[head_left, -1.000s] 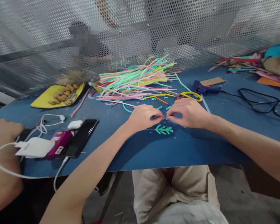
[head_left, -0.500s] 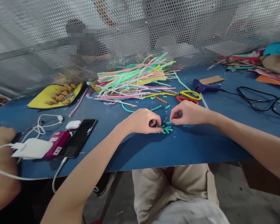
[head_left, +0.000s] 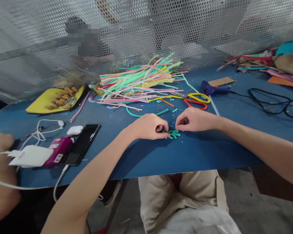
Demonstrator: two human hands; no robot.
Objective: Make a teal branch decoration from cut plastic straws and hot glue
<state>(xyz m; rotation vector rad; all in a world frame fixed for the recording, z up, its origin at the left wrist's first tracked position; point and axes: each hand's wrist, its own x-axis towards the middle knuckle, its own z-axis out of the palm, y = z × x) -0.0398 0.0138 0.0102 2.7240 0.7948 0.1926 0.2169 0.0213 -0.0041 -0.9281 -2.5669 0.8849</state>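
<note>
A small branching green piece made of short pipe cleaner lengths (head_left: 174, 134) lies on the blue table. My left hand (head_left: 150, 126) is closed in a pinch on its left end. My right hand (head_left: 194, 119) is pinched too, its fingertips at the upper right of the branching piece, on a short green pipe cleaner length that they mostly hide. Just beyond my hands are a loose green snippet (head_left: 174, 110), a curved green pipe cleaner (head_left: 162, 112) and scissors with yellow and red handles (head_left: 197, 98).
A heap of pastel pipe cleaners (head_left: 139, 81) lies by the perforated metal screen (head_left: 136, 35). To the right is a blue glue gun (head_left: 216, 88) with its black cord. At left are a phone (head_left: 81, 144), chargers, peanuts (head_left: 63, 97) on yellow sheet, and another person's arm (head_left: 2, 175).
My right hand has shifted slightly left, bringing the short green length against the branching piece. My left hand keeps its pinch. The view has shifted a little.
</note>
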